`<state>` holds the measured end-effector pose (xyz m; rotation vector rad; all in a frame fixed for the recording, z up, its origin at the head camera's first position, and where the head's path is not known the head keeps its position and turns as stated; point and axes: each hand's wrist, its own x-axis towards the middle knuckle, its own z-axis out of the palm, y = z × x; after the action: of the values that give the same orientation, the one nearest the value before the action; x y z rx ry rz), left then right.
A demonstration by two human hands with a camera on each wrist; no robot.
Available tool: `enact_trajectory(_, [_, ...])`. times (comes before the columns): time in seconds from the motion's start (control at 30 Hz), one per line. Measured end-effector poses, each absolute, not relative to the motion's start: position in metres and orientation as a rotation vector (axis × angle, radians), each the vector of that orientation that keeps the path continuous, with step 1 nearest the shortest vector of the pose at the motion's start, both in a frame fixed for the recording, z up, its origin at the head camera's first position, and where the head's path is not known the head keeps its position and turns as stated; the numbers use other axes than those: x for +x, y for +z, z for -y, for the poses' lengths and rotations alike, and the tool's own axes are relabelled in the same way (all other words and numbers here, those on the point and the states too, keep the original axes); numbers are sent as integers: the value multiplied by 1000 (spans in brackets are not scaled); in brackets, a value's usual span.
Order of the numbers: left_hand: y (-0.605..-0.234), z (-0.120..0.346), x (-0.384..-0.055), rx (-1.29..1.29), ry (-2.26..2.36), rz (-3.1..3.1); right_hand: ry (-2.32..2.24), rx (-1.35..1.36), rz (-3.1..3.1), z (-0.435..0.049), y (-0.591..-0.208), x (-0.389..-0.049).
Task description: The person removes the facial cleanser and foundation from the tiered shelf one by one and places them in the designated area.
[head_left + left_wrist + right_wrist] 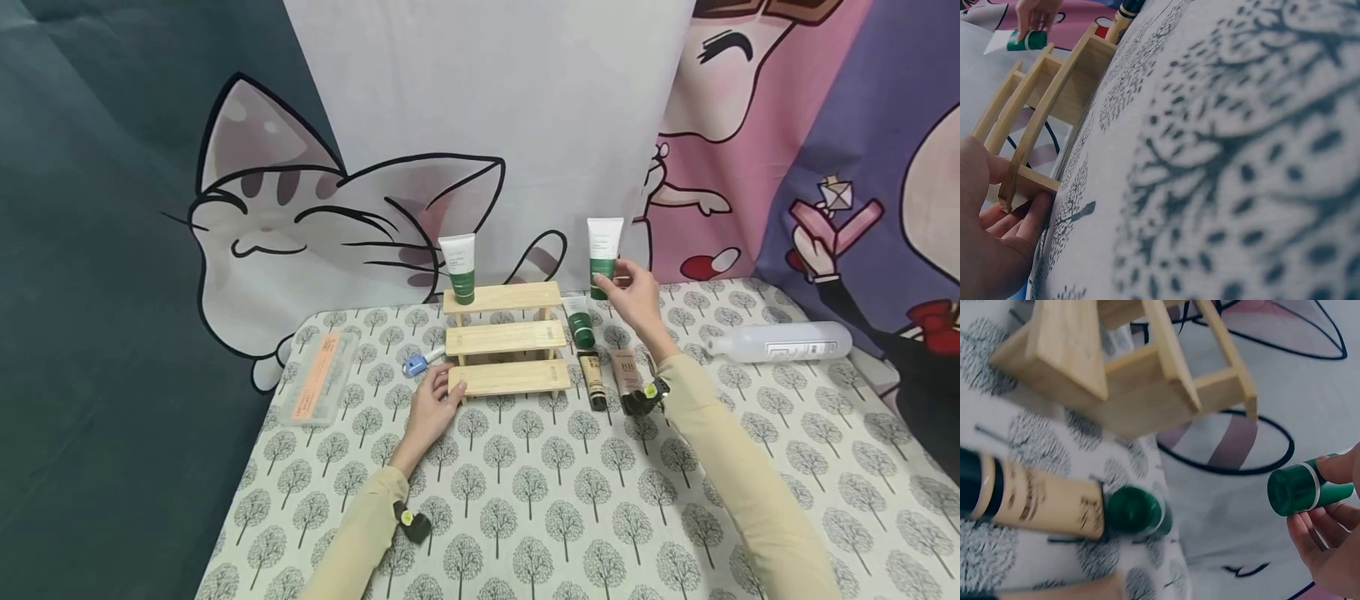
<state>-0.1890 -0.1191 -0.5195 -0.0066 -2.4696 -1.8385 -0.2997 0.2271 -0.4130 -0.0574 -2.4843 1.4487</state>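
Observation:
A three-step wooden stand [510, 377] sits on the table. My left hand [433, 408] grips the left end of its lowest step, thumb above and fingers beneath in the left wrist view. To the right of the top step, my right hand [636, 296] holds a white and green squeeze tube [604, 237] in the air, cap down, pinched near its green cap [1292, 489]. A similar squeeze tube [459, 262] stands cap down at the left end of the top step. Another white and green tube [577, 318] lies right of the stand.
Nearer me lie a beige tube with a black cap [592, 379] and a pinkish-brown tube [622, 367]. At far right lies a clear bottle [783, 342]. Left are a clear flat case [341, 379] and a small blue-and-white object [415, 364]. A printed cloth [480, 100] hangs behind.

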Motion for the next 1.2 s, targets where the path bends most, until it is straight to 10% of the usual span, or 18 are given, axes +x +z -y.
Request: enact_trajectory(1.2, [-519, 118, -187, 13, -1805, 2491, 1271, -314, 2851, -266, -484, -296])
